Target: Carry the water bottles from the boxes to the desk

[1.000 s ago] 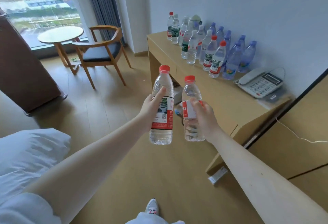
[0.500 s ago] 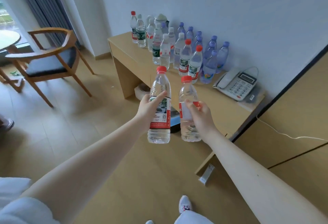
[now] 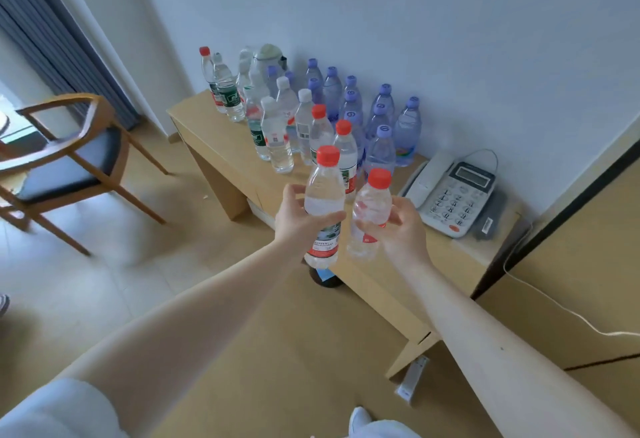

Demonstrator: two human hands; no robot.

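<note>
Item 1: left bottle (image 3: 325,195), red cap, upright, gripped round its middle by my left hand (image 3: 299,222), in the air above the desk's front edge.
Item 2: right bottle (image 3: 371,207), red cap, leaning slightly, held in the curled fingers of my right hand (image 3: 403,231), just beside item 1; I cannot tell whether they touch.
Destination: desk (image 3: 221,150), with standing bottles (image 3: 311,118) crowding the back and a telephone (image 3: 453,195) to the right.
Handling: I judge the bare front strip safest. Lower each base flat, one bottle at a time, near the red-capped pair without nudging them, and let go only once steady.
</note>
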